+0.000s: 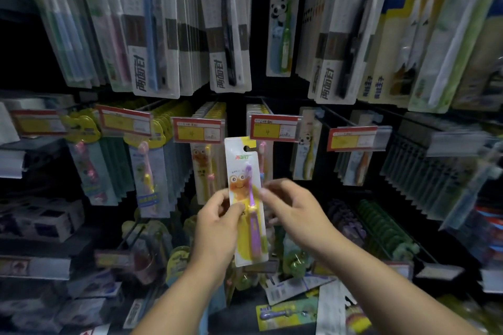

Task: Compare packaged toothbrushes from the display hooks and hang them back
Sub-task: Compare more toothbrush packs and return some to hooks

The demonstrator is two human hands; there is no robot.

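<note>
A children's toothbrush pack (246, 187), white and yellow with an orange cartoon frog and a purple brush, stands upright in front of the display. My left hand (217, 221) pinches its left edge, thumb on the front. My right hand (292, 209) pinches its right edge at about the same height. The pack's hang hole at the top is free, just below and left of a red and yellow price tag (273, 128). Behind it, on the middle row of hooks, hang matching frog packs (202, 168).
Adult toothbrush packs (156, 24) fill the top row. Panda packs (306, 152) hang to the right on the middle row. More price tags (197, 130) front the hooks. Loose packs (288, 310) lie on the bottom shelf below my arms.
</note>
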